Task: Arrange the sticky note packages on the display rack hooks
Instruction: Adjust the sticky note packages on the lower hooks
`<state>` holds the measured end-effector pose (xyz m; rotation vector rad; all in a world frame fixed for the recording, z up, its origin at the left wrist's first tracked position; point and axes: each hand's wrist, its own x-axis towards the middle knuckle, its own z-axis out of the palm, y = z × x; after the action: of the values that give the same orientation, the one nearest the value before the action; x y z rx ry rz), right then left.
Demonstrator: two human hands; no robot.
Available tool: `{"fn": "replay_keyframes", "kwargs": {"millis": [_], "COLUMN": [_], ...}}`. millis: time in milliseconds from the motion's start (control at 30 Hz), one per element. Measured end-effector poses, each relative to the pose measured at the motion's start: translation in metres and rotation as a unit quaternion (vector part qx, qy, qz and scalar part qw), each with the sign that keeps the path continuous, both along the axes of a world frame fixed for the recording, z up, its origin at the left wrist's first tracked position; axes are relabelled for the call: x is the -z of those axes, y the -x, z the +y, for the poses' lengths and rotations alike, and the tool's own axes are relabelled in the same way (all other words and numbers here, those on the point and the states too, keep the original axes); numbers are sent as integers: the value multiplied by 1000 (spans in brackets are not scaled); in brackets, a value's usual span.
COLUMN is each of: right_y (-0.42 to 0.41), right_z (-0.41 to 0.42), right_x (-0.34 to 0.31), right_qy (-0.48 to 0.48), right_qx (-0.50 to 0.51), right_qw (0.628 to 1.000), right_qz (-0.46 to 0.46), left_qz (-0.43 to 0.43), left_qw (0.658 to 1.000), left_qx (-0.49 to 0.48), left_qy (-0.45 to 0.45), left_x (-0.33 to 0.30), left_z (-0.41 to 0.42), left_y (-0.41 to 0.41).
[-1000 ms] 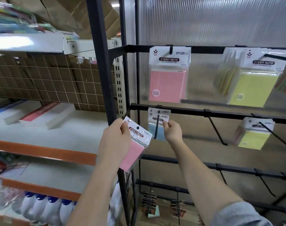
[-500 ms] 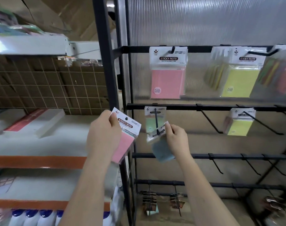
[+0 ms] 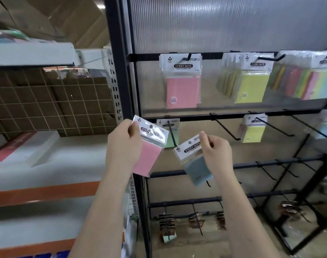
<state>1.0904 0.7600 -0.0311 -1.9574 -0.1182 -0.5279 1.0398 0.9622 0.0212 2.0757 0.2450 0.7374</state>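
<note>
In front of a black rack (image 3: 233, 114), right hand (image 3: 215, 155) pinching a tilted blue pack (image 3: 196, 161) just below-right of the hook (image 3: 172, 134), left hand (image 3: 124, 146) gripping a pink pack (image 3: 148, 148).

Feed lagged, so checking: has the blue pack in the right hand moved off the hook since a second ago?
Yes. The blue pack has come down and right, off the hook, held tilted by the right hand.
</note>
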Motion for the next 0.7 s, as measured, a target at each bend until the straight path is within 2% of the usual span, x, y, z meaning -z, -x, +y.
{"fn": "replay_keyframes", "kwargs": {"millis": [167, 367, 567, 700], "right_y": [6, 5, 8, 7], "right_z": [-21, -48, -64, -72], "right_x": [-19, -37, -39, -40], "right_qy": [-7, -31, -24, -34], "right_qx": [24, 41, 46, 46], "right_qw": [999, 998, 998, 998], "right_qz": [-24, -44, -38, -24], "left_qz": [-50, -154, -250, -268], "left_qw": [998, 985, 967, 963], "left_qx": [32, 67, 45, 34], "left_qy": [4, -29, -4, 17], "left_x": [-16, -55, -81, -87], "left_z": [-19, -51, -78, -83], "left_y": [-8, -20, -45, -64]}}
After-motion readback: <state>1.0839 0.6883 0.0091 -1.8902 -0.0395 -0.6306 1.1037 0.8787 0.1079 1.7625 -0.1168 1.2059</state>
